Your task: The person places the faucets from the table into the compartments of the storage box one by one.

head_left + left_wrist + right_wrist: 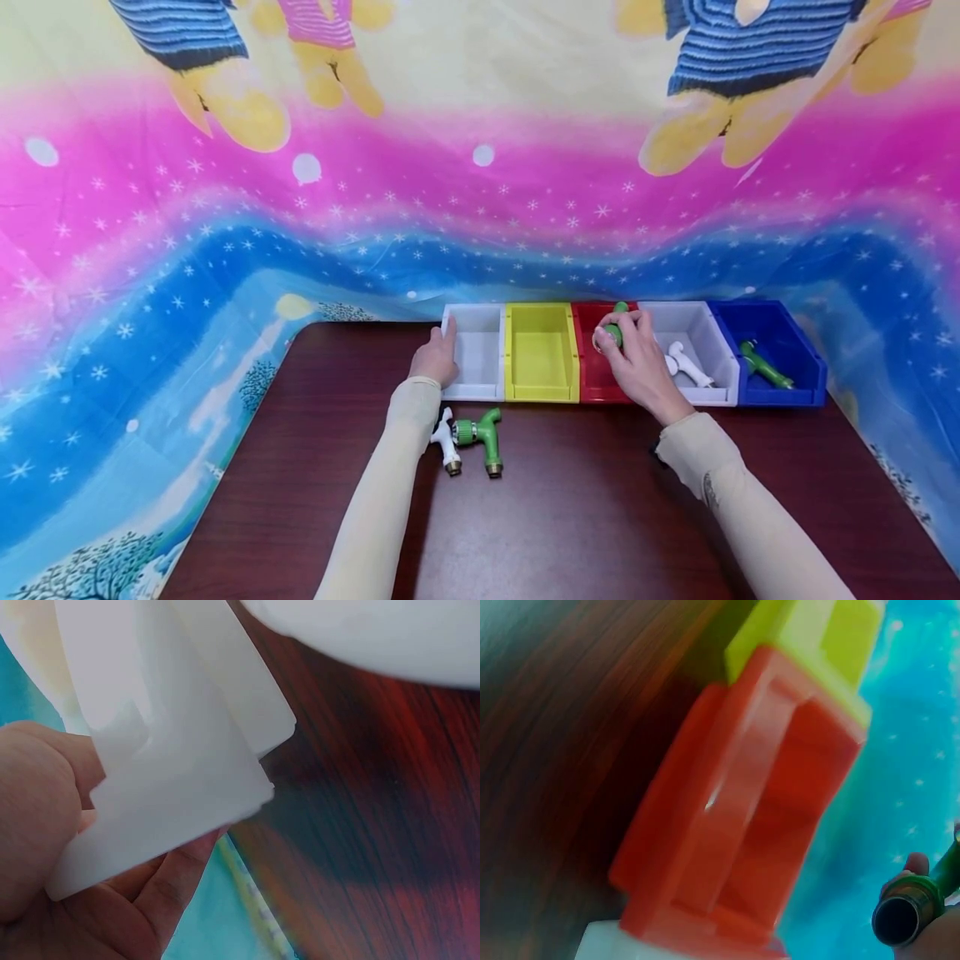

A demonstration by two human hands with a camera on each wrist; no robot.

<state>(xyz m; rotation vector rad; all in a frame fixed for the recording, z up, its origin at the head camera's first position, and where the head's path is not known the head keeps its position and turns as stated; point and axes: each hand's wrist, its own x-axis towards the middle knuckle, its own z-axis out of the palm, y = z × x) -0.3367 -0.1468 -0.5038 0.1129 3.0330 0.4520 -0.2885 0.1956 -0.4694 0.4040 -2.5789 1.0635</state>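
In the head view my left hand (433, 360) is at the outer side of the leftmost white bin (492, 390). The left wrist view shows its thumb and fingers on either side of the white plastic wall (172, 757). My right hand (639, 360) holds a green faucet (613, 333) above the red bin (592, 390). From the right wrist, the faucet's round threaded end (900, 921) faces the camera, with fingers behind it. A white faucet (450, 450) and a green faucet (491, 442) lie on the table near my left forearm.
The bins stand side by side along the table's back edge. A yellow bin (542, 360) sits left of the red one. Right of it, a second white bin (718, 395) contains a white faucet (688, 367); a blue bin (806, 367) contains a green faucet (768, 368). Patterned cloth (480, 233) hangs behind.
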